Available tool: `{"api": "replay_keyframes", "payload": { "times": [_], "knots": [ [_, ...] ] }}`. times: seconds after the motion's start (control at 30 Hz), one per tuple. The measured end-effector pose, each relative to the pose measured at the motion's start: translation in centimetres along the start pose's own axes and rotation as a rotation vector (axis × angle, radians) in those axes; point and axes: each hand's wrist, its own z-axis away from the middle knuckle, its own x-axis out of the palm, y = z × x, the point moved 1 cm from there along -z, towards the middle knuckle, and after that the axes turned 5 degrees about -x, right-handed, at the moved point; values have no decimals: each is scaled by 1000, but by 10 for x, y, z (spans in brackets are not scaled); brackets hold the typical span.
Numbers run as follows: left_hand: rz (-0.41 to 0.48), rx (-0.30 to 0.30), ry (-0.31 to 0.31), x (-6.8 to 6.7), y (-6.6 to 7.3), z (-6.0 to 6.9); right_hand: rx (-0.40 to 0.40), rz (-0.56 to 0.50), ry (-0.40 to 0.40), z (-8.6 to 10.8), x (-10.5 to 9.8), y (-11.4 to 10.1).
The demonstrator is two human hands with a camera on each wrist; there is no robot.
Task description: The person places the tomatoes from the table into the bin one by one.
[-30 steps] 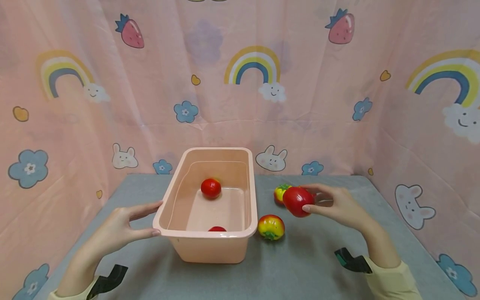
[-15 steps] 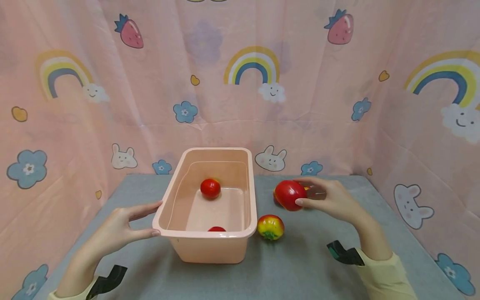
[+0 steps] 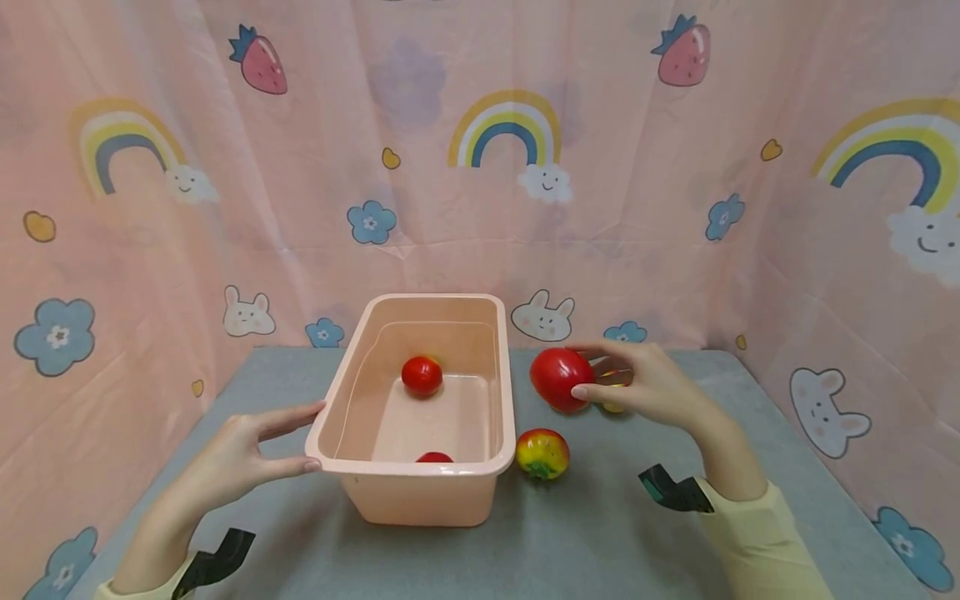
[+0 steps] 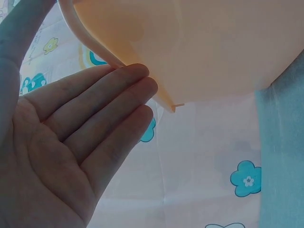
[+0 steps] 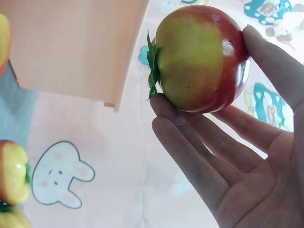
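Note:
My right hand (image 3: pixel 648 383) holds a tomato (image 5: pixel 199 59), red and yellow-green with a green leafy top, between thumb and fingers above the table. It is right of a pale pink plastic bin (image 3: pixel 420 500). My left hand (image 3: pixel 240 458) touches the bin's left rim near the front corner, its fingers (image 4: pixel 102 102) mostly straight in the left wrist view. Inside the bin lies one red tomato (image 3: pixel 422 377); a second red fruit (image 3: pixel 434 457) is mostly hidden by the front wall. Beside the bin sits a yellow-red fruit (image 3: pixel 542 454) with a green top.
Yellow-red fruits (image 5: pixel 13 173) also lie on the grey table (image 3: pixel 600 525), largely hidden behind my right hand in the head view. A pink patterned curtain (image 3: pixel 450 225) stands behind and along the sides.
My right hand has moved left and away from me with the tomato, toward the bin's right side, now covering the fruit behind. My left hand and the bin have stayed put.

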Motion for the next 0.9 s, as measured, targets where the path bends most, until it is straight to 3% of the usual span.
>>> {"api": "replay_keyframes", "payload": {
  "times": [0.9],
  "knots": [
    [17,16,5,2,-1,-1,-40,-68,-86,-32,1,-28]
  ]
}}
